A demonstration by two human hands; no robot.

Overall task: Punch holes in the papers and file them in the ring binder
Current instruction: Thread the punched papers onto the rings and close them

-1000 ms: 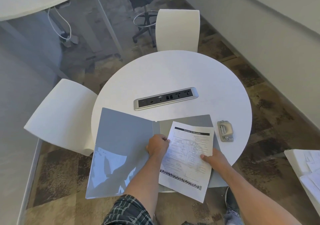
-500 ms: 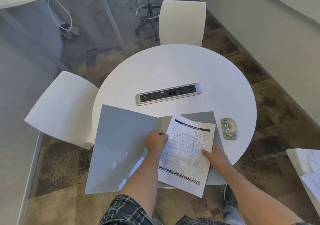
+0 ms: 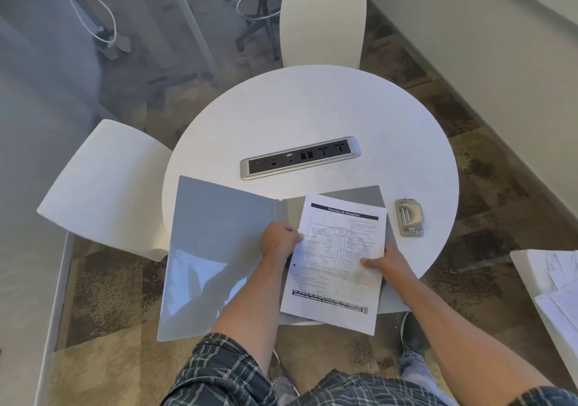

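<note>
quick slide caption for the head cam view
Both hands, left and right, hold punched papers over an open grey binder; hole punch alongside.

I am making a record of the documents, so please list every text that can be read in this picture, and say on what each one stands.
"Direction & Discipline": white on the black header bar at the top of the paper.
Body text and the black footer band of the paper: too small and blurred to read.
Socket strip in the table: small marks, unreadable.
Hole punch: no readable text.
Binder: no text visible.
Loose papers at the right edge: blurred, unreadable.
</note>
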